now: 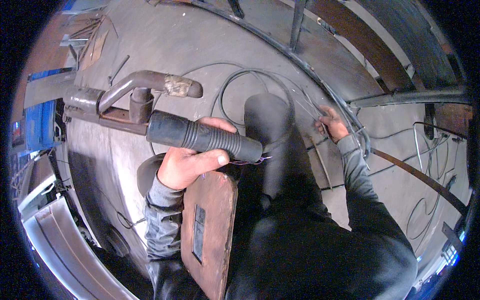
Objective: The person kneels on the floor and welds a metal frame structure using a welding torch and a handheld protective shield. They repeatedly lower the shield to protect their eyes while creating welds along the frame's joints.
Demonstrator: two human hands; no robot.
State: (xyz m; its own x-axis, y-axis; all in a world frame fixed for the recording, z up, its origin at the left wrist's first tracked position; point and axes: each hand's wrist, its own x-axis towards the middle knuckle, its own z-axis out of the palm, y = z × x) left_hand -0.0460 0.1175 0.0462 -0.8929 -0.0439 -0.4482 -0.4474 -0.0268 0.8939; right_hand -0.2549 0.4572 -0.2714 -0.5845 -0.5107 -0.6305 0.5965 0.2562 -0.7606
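Observation:
A welding electrode holder (200, 135) with a ribbed black grip and a brown metal jaw end lies in my left hand (187, 165), fingers wrapped around the grip. Its lever (145, 80) curves above the jaw, and thin purple strands show at the grip's rear end. Farther right, my right hand (332, 124) is closed, pinching thin welding rods (306, 106) just above the floor beside a curved metal bar. A flat brown hand shield (210, 230) with a dark rectangular window stands beside my left forearm; what supports it is hidden.
Dark cable (225, 80) lies coiled on the concrete floor ahead of my knee. A curved metal bar (280, 47) and frame run along the far right. A loose rod (324, 167) lies near my right forearm. Pale sheet metal (75, 250) stands at the lower left.

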